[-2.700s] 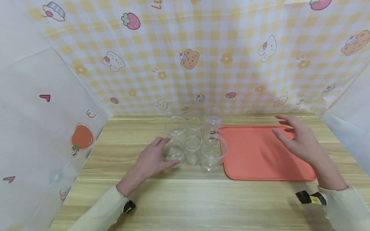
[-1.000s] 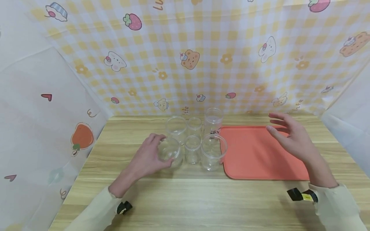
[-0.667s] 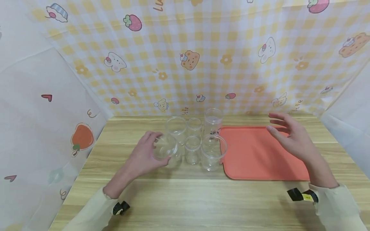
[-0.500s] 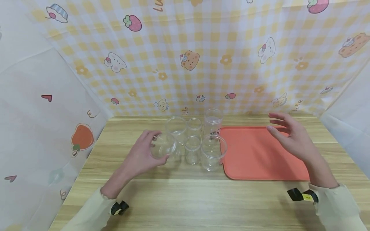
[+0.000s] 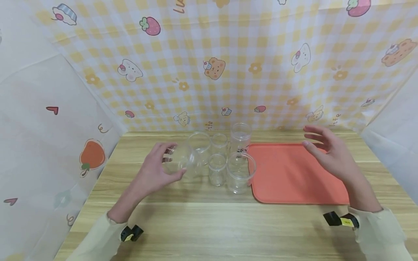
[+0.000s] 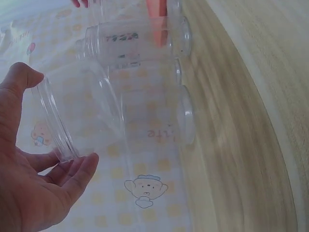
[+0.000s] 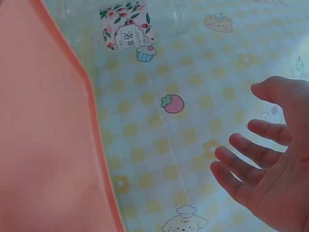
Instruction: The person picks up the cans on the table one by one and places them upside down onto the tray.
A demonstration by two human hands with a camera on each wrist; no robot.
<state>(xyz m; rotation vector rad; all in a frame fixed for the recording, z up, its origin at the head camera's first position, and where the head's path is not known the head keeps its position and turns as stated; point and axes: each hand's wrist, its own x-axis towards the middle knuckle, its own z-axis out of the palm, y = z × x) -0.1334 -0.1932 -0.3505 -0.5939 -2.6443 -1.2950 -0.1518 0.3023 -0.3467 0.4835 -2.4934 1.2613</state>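
Observation:
My left hand (image 5: 152, 168) grips a wide clear plastic jar (image 5: 179, 159) between thumb and fingers. In the left wrist view, the fingers and thumb hold this jar (image 6: 79, 108) by its rim end, and its base is apart from the table. To its right stand several more clear jars: a wide one at the back (image 5: 199, 146), two narrow ones, the front one (image 5: 217, 174) nearer me, a tall labelled one (image 5: 241, 143), and a wide one (image 5: 241, 177) in front of that. My right hand (image 5: 330, 156) hovers above the orange tray (image 5: 294, 181), holding nothing, fingers spread and slightly bent.
A wood-grain table (image 5: 209, 232) lies under everything. The tray's left edge touches or nearly touches the right-hand jars. A yellow checked cloth (image 5: 209, 72) hangs behind the table, with a white sheet (image 5: 49, 145) at the left. A floral label (image 7: 128, 26) shows on the tall jar.
My left hand has lifted the front-left jar from the row and carried it left and up. The right hand has shifted a little left since the oldest frame. The other jars have stayed put.

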